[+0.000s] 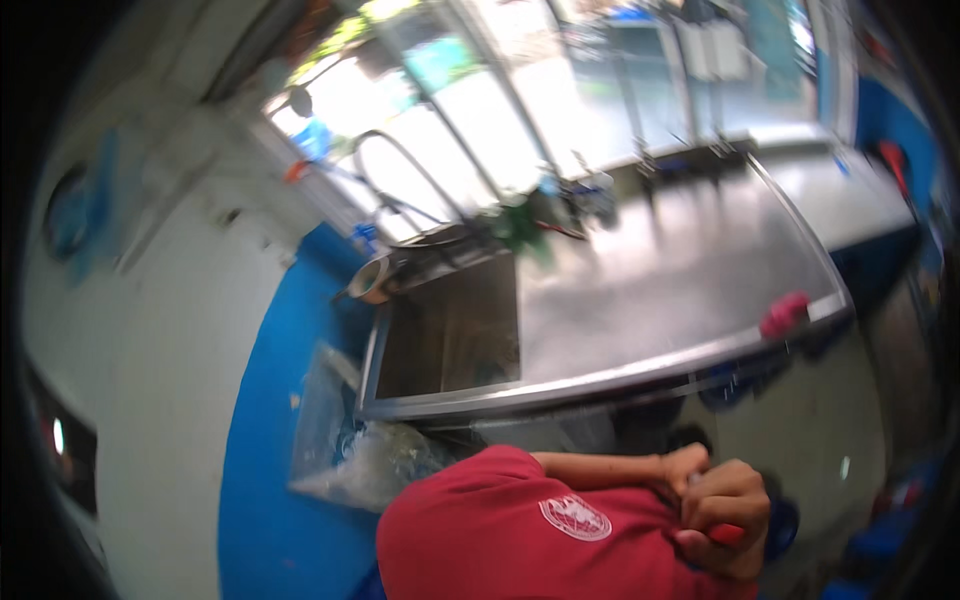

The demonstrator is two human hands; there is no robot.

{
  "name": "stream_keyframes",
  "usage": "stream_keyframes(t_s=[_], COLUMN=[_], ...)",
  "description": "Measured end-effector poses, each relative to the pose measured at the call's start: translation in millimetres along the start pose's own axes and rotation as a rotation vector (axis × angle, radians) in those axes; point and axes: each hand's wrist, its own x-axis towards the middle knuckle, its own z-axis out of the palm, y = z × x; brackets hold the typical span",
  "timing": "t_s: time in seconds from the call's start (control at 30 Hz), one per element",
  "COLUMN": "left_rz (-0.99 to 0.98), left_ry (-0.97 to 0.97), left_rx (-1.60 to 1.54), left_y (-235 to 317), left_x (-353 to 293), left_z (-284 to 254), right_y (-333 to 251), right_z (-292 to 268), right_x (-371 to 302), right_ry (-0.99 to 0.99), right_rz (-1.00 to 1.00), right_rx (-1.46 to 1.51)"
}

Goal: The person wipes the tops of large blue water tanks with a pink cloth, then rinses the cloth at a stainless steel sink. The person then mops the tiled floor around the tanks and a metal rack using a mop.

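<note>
Held close together in front of my red shirt (pixel 500 530) are both my hands, at the lower right. My left hand (pixel 686 466) has its fingers curled in and is partly covered by the other hand; what it grips, if anything, is hidden. Nearer to me, my right hand (pixel 728 508) is closed around a small red thing (pixel 727 535), which shows between the fingers. Its kind cannot be made out in the blur. Neither hand touches the steel sink counter (pixel 650 280) beyond them.
The sink basin (pixel 450 330) lies at the counter's left end, with a looped hose (pixel 400 150) behind it. A pink cloth (pixel 785 315) rests on the front right edge. Clear plastic bags (pixel 375 460) stand by the blue-and-white wall (pixel 260 440). Blue items sit at lower right.
</note>
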Motion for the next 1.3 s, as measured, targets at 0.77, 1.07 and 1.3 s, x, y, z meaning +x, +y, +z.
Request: stream_keyframes(t_s=[0.77,1.07,1.3], left_rz=[0.279,0.387,0.592], left_ry=[-0.33,-0.617,-0.674], left_rx=[0.106,-0.176,-0.288], left_y=[-4.7,66.2,48.8], left_x=[99.1,157.8,203.3], left_z=[86.6,99.1,138.5], right_y=[22.8,9.3,7.2], right_z=[128.9,71.8,43.2], right_x=[-208.9,-271.4,-280.3], right_ry=[1.079,1.173,1.3], right_rz=[0.171,-0.014,-0.084], right_rx=[-0.948,-1.017,-0.98])
